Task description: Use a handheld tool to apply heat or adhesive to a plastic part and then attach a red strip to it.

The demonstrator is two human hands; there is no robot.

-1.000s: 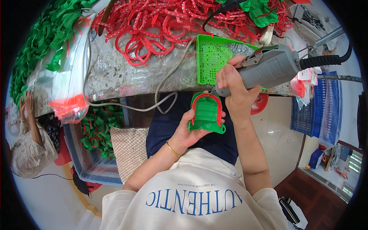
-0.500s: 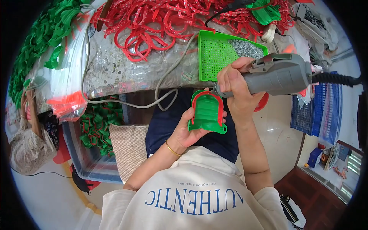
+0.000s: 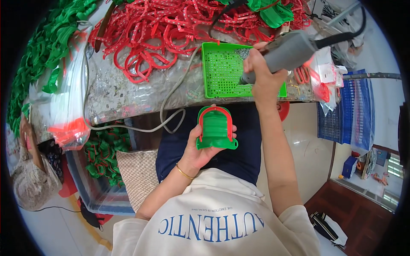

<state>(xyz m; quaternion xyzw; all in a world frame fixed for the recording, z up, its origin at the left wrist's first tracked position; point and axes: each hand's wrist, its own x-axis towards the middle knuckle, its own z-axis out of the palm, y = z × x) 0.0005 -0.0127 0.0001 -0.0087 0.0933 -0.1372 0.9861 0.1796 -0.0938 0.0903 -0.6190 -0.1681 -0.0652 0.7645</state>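
My left hand [image 3: 197, 147] holds a green plastic part [image 3: 215, 128] above my lap, its curved hollow facing up. Along that part's edge runs a red U-shaped strip [image 3: 228, 120]. My right hand [image 3: 265, 77] grips a grey electric screwdriver [image 3: 285, 53], whose tip points down over a green perforated tray [image 3: 211, 70] on the table. Small silvery screws [image 3: 242, 53] lie in the tray, partly hidden behind the hand and tool.
Red strips [image 3: 145, 34] are heaped along the table [image 3: 128, 96], with green parts [image 3: 51, 42] piled at far left. A grey cable [image 3: 164, 102] loops over the front edge. Below left, a blue bin [image 3: 92, 192] holds green-and-red pieces. Blue crates [image 3: 341, 115] stand at right.
My right hand has carried the screwdriver away from the green part, up and over the tray. The left hand keeps hold of the part, now a little lower and more level.
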